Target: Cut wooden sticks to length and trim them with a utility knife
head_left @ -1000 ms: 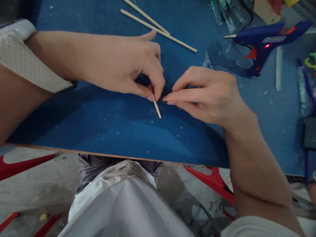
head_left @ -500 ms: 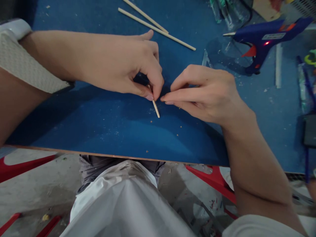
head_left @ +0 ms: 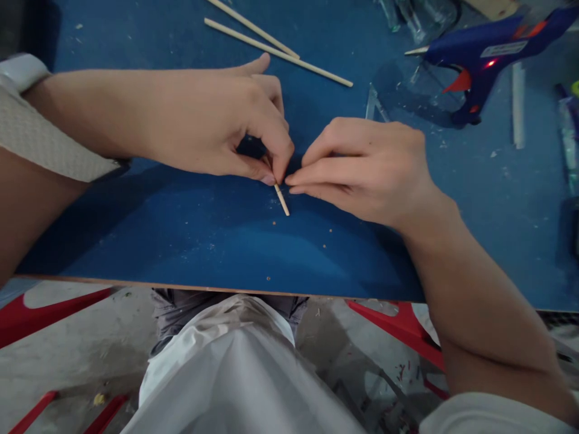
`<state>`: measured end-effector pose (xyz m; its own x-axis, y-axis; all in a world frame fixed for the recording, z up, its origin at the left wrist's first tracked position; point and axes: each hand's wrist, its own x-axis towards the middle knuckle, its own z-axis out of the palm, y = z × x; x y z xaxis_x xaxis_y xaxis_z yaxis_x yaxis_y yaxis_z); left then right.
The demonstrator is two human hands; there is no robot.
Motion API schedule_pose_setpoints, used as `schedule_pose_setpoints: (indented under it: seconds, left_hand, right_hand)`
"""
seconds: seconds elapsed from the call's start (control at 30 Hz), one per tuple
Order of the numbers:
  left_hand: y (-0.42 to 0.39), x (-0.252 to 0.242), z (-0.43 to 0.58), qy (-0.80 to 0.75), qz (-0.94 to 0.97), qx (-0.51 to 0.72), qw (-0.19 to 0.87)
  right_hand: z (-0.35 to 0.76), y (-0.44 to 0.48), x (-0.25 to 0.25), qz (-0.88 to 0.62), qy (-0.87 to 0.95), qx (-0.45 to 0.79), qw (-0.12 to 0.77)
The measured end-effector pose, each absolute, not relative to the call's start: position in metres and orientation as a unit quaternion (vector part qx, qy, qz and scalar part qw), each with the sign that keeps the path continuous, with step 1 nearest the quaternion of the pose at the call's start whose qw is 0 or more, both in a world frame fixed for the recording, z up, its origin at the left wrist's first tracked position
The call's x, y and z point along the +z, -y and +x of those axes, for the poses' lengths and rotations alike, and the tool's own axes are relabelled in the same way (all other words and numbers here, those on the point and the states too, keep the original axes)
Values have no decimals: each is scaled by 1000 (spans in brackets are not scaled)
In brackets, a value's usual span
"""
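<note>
My left hand point(head_left: 244, 120) pinches a short wooden stick point(head_left: 282, 202) between thumb and index finger. The stick slants, its lower end pointing toward the table's front edge, and its upper part is partly covered by the fingers. Just right of it, my right hand point(head_left: 375, 169) has its thumb and fingertips pressed together close to the stick. Whatever those right fingertips may hold is too small or hidden to make out. Tiny brown bits lie on the blue tabletop point(head_left: 217, 241) below both hands.
Two longer wooden sticks, one nearer point(head_left: 307, 64) and one farther point(head_left: 253, 26), lie beyond my left hand. A blue glue gun point(head_left: 486, 54) with a lit red light rests at the upper right. Near it are a clear triangular piece point(head_left: 371, 103) and a translucent glue stick point(head_left: 518, 108).
The whole view has shifted slightly. My hands keep nearly the same pose around the short stick, with the right fingertips still close to it.
</note>
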<state>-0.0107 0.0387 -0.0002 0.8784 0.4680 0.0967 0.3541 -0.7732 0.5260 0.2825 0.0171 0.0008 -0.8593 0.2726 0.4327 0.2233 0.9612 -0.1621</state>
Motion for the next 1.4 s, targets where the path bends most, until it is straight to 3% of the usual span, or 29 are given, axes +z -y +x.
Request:
schedule_pose_setpoints:
  seconds: [0.23,1.4]
  left_hand:
    - [-39,-1,-12,-213,937,117,251]
    - [-35,5,-11,-218,932,119,263]
  right_hand:
    - [286,-20,3,-118,954,110,251]
    - [281,-16,7,-150,963,42,221]
